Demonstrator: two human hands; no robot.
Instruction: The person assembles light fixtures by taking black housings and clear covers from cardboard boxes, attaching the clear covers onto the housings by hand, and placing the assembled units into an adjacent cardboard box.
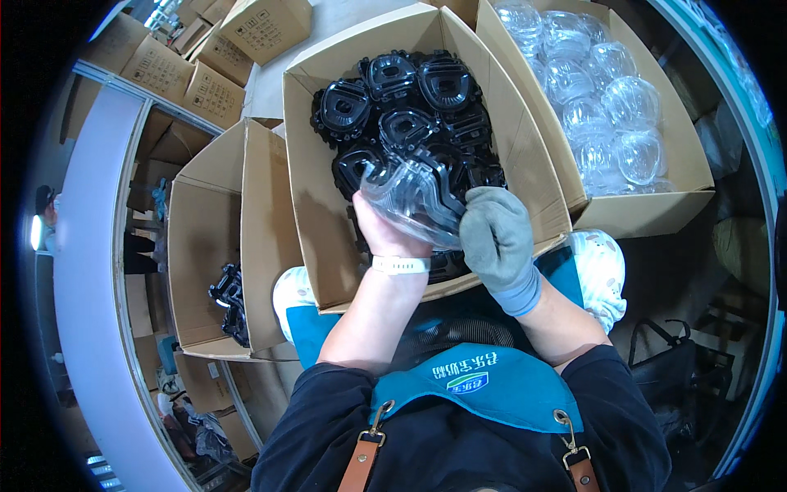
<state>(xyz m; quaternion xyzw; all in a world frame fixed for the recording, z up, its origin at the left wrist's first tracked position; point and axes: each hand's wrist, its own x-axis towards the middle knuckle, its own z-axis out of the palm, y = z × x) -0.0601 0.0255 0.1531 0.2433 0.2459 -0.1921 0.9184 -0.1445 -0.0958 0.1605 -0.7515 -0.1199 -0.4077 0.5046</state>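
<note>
A clear, curved plastic cover is held over the middle carton, and dark shapes show through it. Bare but for a white band at the wrist, my left hand cups the cover from its near left side. My right hand, in a grey work glove, pinches its right edge with fingers curled. Beneath both hands the open cardboard carton holds many glossy black moulded plastic parts with oval openings. My hands hide some of the nearest parts.
At the right, another open carton holds clear plastic domes. The left carton has a few black parts at its bottom. Closed cartons are stacked far left, beside a metal-framed panel. A black bag lies low right.
</note>
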